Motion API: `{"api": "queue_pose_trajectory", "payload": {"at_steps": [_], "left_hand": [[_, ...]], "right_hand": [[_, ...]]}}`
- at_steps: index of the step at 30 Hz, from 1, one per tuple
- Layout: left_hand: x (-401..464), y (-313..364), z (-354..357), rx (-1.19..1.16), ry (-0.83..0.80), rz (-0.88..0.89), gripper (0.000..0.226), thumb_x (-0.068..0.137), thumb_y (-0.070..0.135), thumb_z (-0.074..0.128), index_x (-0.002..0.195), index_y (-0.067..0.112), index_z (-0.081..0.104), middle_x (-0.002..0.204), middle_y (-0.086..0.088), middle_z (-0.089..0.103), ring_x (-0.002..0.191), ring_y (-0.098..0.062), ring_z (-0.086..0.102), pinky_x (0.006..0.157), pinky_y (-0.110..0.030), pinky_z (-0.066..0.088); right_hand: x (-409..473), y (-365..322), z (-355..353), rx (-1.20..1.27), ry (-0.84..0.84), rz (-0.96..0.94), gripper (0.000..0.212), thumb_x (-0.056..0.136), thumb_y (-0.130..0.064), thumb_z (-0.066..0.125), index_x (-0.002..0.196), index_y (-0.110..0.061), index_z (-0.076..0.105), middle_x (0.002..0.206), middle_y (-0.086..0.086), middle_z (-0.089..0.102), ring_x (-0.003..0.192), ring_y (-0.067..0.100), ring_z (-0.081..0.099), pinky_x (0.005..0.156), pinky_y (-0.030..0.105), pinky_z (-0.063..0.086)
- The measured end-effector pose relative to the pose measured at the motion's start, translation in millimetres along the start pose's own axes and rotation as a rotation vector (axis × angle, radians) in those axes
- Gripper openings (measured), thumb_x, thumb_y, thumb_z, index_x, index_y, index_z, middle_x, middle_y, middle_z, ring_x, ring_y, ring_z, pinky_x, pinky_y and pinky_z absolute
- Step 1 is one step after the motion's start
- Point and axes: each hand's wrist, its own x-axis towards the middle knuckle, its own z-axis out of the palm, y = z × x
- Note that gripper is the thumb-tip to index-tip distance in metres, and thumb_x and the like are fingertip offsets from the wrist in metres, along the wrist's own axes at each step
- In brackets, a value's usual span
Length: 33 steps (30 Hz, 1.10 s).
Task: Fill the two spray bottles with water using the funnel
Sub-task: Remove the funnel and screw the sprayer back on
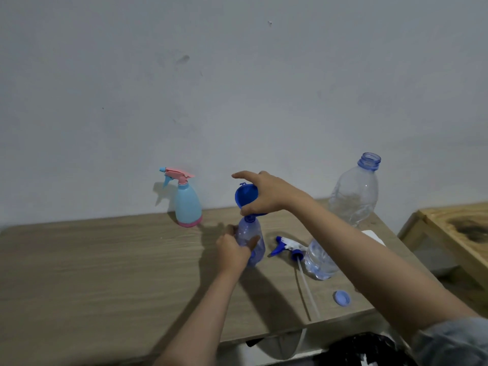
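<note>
A clear blue spray bottle [252, 239] stands uncapped on the wooden table [105, 260]. My left hand [233, 245] grips its body. My right hand [266, 192] holds a blue funnel [244, 195] tilted over the bottle's neck, its spout at the opening. The bottle's blue and white spray head [286, 247] with its long dip tube lies on the table to the right. A light blue spray bottle [186, 203] with a pink trigger and base stands capped at the back near the wall.
A large clear water bottle [355, 194] stands open at the back right. A smaller clear bottle [319, 262] sits partly behind my right forearm. A blue cap [342, 297] lies near the table's front right edge. A wooden stand [454, 233] is to the right.
</note>
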Motion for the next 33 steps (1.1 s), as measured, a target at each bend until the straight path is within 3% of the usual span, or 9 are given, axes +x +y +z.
{"api": "queue_pose_trajectory", "payload": {"at_steps": [3, 5, 8, 12, 14, 16, 24, 27, 33], "left_hand": [[2, -5, 0, -0.028, -0.012, 0.018, 0.045, 0.075, 0.038, 0.078, 0.107, 0.014, 0.057, 0.101, 0.001, 0.062, 0.084, -0.014, 0.060, 0.059, -0.021, 0.041], [4, -9, 1, -0.055, -0.003, 0.048, 0.047, 0.072, 0.039, 0.079, 0.105, 0.013, 0.058, 0.102, 0.000, 0.061, 0.089, -0.016, 0.060, 0.064, -0.024, 0.043], [6, -13, 2, -0.046, 0.001, 0.092, 0.049, 0.072, 0.040, 0.079, 0.106, 0.012, 0.058, 0.104, 0.000, 0.058, 0.090, -0.016, 0.056, 0.071, -0.026, 0.044], [11, -18, 7, -0.042, 0.053, 0.107, 0.046, 0.068, 0.037, 0.083, 0.098, 0.011, 0.059, 0.099, -0.005, 0.061, 0.086, -0.021, 0.058, 0.070, -0.028, 0.045], [13, -20, 9, -0.045, 0.062, 0.110, 0.046, 0.066, 0.036, 0.083, 0.096, 0.011, 0.060, 0.097, -0.006, 0.062, 0.087, -0.022, 0.059, 0.072, -0.027, 0.044], [12, -19, 9, -0.043, 0.052, 0.119, 0.046, 0.067, 0.038, 0.083, 0.096, 0.011, 0.059, 0.097, -0.005, 0.061, 0.085, -0.020, 0.057, 0.070, -0.026, 0.042], [12, -16, 6, -0.019, 0.026, 0.137, 0.046, 0.071, 0.041, 0.079, 0.103, 0.014, 0.059, 0.102, 0.000, 0.060, 0.090, -0.015, 0.058, 0.070, -0.024, 0.047], [12, -17, 6, -0.020, 0.028, 0.139, 0.045, 0.071, 0.041, 0.080, 0.101, 0.015, 0.059, 0.102, 0.000, 0.060, 0.089, -0.015, 0.058, 0.069, -0.025, 0.046], [12, -17, 6, -0.032, 0.040, 0.140, 0.044, 0.070, 0.039, 0.081, 0.100, 0.015, 0.059, 0.103, -0.002, 0.061, 0.090, -0.015, 0.059, 0.073, -0.029, 0.050]], "right_hand": [[-20, 6, -5, 0.061, 0.079, 0.002, 0.073, 0.072, -0.043, 0.072, 0.134, -0.051, 0.035, 0.115, 0.000, 0.041, 0.093, 0.018, 0.054, 0.082, 0.029, 0.048], [-37, 13, -1, 0.183, 0.165, 0.011, 0.061, 0.073, -0.043, 0.072, 0.127, -0.047, 0.043, 0.114, 0.000, 0.043, 0.094, 0.014, 0.054, 0.083, 0.028, 0.049], [-61, 28, 21, 0.483, 0.351, 0.046, 0.048, 0.074, -0.027, 0.072, 0.114, -0.034, 0.047, 0.114, 0.000, 0.047, 0.097, 0.021, 0.057, 0.081, 0.035, 0.055], [-92, 47, 86, 0.891, 0.525, 0.181, 0.050, 0.071, 0.000, 0.072, 0.103, -0.026, 0.043, 0.109, -0.003, 0.048, 0.098, 0.039, 0.059, 0.077, 0.048, 0.054], [-105, 53, 119, 0.965, 0.569, 0.204, 0.051, 0.065, -0.005, 0.072, 0.102, -0.026, 0.043, 0.110, 0.001, 0.049, 0.102, 0.037, 0.058, 0.081, 0.047, 0.053], [-114, 55, 145, 1.018, 0.616, 0.210, 0.053, 0.062, -0.009, 0.072, 0.105, -0.023, 0.045, 0.112, 0.000, 0.052, 0.103, 0.027, 0.058, 0.082, 0.036, 0.053], [-125, 60, 207, 0.777, 0.733, 0.372, 0.057, 0.063, -0.019, 0.087, 0.103, -0.020, 0.045, 0.106, -0.007, 0.051, 0.099, -0.003, 0.051, 0.077, 0.004, 0.039], [-124, 64, 223, 0.745, 0.705, 0.363, 0.063, 0.060, -0.021, 0.088, 0.101, -0.021, 0.041, 0.114, -0.003, 0.047, 0.104, -0.001, 0.049, 0.081, 0.010, 0.040], [-122, 67, 237, 0.630, 0.655, 0.321, 0.063, 0.060, -0.023, 0.088, 0.107, -0.019, 0.045, 0.124, 0.003, 0.039, 0.120, 0.013, 0.042, 0.084, -0.001, 0.034]]}}
